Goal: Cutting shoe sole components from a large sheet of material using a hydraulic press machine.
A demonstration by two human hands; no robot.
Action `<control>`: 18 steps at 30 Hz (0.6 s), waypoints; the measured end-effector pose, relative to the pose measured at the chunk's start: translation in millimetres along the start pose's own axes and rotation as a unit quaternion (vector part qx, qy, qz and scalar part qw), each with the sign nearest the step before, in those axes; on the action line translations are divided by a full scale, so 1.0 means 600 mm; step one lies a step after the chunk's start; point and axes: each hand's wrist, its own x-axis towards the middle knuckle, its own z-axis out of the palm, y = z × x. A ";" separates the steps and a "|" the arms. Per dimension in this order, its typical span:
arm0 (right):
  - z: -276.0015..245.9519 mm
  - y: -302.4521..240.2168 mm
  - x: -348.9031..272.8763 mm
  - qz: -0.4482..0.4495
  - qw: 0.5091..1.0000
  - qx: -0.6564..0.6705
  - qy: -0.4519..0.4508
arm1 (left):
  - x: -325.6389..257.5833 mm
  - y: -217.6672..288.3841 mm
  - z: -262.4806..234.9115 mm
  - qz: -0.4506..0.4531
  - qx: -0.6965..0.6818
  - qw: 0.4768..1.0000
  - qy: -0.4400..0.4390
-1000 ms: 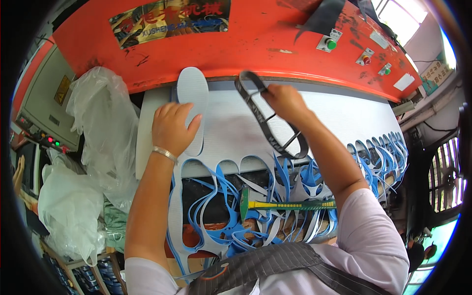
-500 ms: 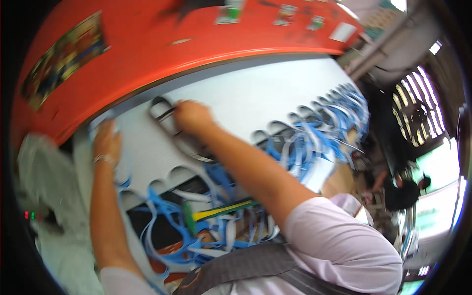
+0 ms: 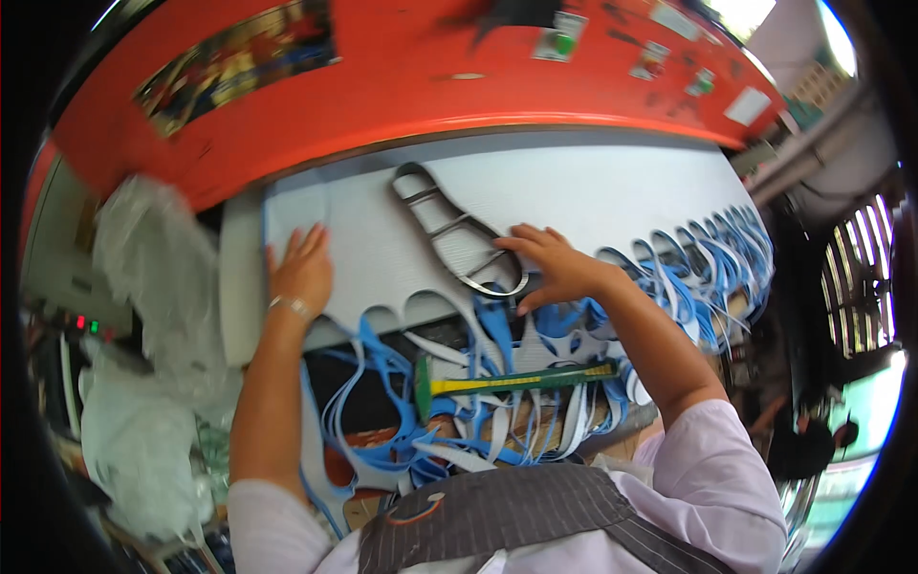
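A dark metal sole-shaped cutting die (image 3: 442, 231) lies slantwise on a white ribbed sheet (image 3: 564, 182). My right hand (image 3: 564, 263) is at the die's lower right side, fingertips by its rim, thumb and fingers apart. I cannot tell whether they touch it. My left hand (image 3: 304, 273) rests with spread fingers on the sheet near its left edge. Sole-shaped cut-outs run along the sheet's near edge, leaving blue and white scrap strips (image 3: 382, 354). A green and yellow mallet (image 3: 516, 381) lies across the strips, nearer to me.
Behind the sheet stands a red machine beam (image 3: 382, 105) with a picture and small stickers on it. Clear plastic bags (image 3: 143, 450) hang at the left, beside a grey box (image 3: 67, 258) with red and green lights. More scrap loops (image 3: 708, 263) trail to the right.
My right hand has let go of the die's upper part and shifted to its lower right side. My left hand has come nearer along the sheet. The whole view has turned.
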 end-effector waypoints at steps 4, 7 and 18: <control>0.026 -0.018 0.051 -0.093 0.995 -0.005 0.036 | -0.030 -0.007 0.002 -0.058 0.003 0.998 -0.022; 0.023 -0.117 0.109 -0.028 0.997 0.068 0.004 | -0.059 -0.022 -0.006 -0.065 -0.025 0.994 -0.086; 0.135 -0.211 0.191 -0.006 0.994 0.102 0.049 | -0.107 0.002 0.027 -0.074 -0.150 0.986 -0.014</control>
